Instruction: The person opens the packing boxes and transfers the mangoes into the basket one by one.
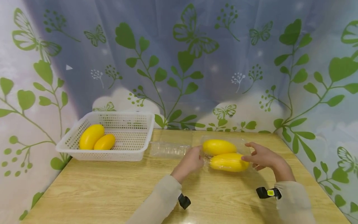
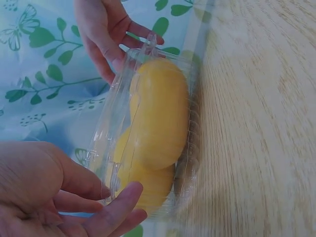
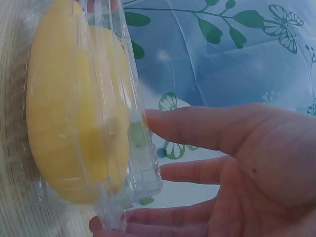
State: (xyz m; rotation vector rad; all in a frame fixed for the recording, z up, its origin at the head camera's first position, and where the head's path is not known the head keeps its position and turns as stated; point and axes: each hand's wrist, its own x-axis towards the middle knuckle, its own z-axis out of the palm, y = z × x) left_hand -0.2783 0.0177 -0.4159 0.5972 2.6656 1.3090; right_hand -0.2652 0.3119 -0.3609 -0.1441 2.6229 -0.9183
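Observation:
A clear plastic clamshell box (image 2: 123,89) holds two yellow mango-shaped fruits, one (image 1: 219,147) behind the other (image 1: 229,162). My left hand (image 1: 191,163) is at the box's left end; in the left wrist view its thumb and forefinger pinch the rim there. At the right end is my right hand (image 1: 263,157). Its thumb touches the lid in the right wrist view, and the other fingers (image 3: 192,170) reach fairly straight past the corner tab. Whether the lid is fully fastened cannot be told.
A white perforated basket (image 1: 134,152) stands at the back left with a larger yellow fruit (image 1: 91,137) and a smaller one (image 1: 104,142) in it. Between basket and box lies another clear plastic container (image 1: 169,150). A patterned curtain (image 1: 179,77) hangs behind the wooden table (image 1: 112,186).

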